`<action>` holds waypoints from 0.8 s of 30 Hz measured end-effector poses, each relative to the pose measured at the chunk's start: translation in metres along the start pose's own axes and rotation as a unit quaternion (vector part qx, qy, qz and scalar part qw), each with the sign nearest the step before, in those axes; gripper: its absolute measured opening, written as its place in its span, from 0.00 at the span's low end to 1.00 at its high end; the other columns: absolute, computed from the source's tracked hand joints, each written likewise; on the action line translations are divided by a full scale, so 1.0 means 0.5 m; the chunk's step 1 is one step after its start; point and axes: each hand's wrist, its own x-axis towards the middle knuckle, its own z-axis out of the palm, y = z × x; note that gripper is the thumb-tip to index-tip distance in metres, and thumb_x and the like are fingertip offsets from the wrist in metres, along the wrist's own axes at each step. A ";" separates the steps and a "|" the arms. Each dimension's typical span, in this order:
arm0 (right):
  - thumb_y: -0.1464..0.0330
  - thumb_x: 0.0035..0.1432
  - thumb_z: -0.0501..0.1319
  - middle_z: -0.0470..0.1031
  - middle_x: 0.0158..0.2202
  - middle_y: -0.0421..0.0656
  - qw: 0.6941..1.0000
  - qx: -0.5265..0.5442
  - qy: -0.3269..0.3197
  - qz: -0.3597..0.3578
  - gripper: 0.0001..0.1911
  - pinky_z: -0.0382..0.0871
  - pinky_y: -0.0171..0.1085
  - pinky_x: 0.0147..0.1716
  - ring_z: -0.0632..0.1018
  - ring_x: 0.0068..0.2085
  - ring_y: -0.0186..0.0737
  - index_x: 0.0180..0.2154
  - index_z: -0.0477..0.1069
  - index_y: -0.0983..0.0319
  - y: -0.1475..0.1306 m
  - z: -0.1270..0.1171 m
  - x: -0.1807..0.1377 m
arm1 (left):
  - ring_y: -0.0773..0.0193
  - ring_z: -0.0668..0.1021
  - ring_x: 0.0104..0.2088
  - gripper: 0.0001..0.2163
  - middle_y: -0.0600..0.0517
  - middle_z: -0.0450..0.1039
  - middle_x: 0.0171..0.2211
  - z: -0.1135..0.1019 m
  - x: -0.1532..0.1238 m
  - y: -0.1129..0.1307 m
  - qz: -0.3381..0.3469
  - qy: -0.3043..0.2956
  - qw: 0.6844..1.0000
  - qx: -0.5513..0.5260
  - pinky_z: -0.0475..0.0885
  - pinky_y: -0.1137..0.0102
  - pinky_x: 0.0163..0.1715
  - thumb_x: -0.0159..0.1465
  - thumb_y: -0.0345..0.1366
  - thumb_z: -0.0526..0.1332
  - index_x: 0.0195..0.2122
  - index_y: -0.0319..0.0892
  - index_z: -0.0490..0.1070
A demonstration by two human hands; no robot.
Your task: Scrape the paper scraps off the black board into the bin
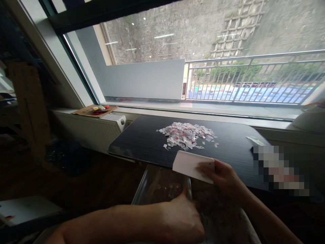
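Fingers of right hand [224, 174] clamped on white card [190, 164] at front edge of table [142, 135]; paper scraps [186, 134] heaped just beyond. Left hand [185, 215] at rim of clear box [155, 185]; cannot tell if its fingers grip.

"What colour was the tabletop [144, 142]?"
"It was black, with a fine streaked grain."
"And the scraps [186, 135] on it?"
"Mostly white, some tinged pale pink."
"The card [189, 163] at the tabletop's near edge?"
"That was off-white, with one small dark dot."
"The radiator [83, 126] left of the tabletop?"
"Cream-white, ribbed."
"And beyond the tabletop?"
"A silver-grey railing [243, 80] stood striped against bright blue ground [289, 95]."
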 end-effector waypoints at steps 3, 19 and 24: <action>0.50 0.52 0.69 0.85 0.30 0.46 0.999 -0.010 0.025 -0.022 0.20 0.78 0.40 0.29 0.82 0.30 0.46 0.33 0.83 0.60 0.006 -0.010 -0.001 | 0.52 0.75 0.39 0.06 0.49 0.75 0.26 0.005 -0.022 0.000 -0.006 0.017 1.000 0.008 0.68 0.46 0.49 0.56 0.28 0.65 0.22 0.40 0.73; 0.50 0.53 0.71 0.87 0.38 0.47 0.988 0.064 0.136 0.016 0.23 0.83 0.46 0.41 0.87 0.39 0.51 0.43 0.79 0.59 0.031 -0.028 0.053 | 0.54 0.74 0.41 0.04 0.53 0.77 0.31 0.015 -0.053 -0.016 -0.007 0.015 1.000 -0.008 0.64 0.59 0.32 0.58 0.32 0.67 0.27 0.43 0.74; 0.54 0.61 0.64 0.86 0.41 0.49 0.994 0.011 0.053 -0.094 0.19 0.81 0.47 0.45 0.86 0.42 0.50 0.45 0.78 0.60 0.007 0.023 0.108 | 0.52 0.76 0.43 0.04 0.53 0.80 0.36 0.010 0.020 -0.016 0.050 -0.034 0.997 -0.041 0.59 0.60 0.25 0.57 0.35 0.65 0.26 0.44 0.72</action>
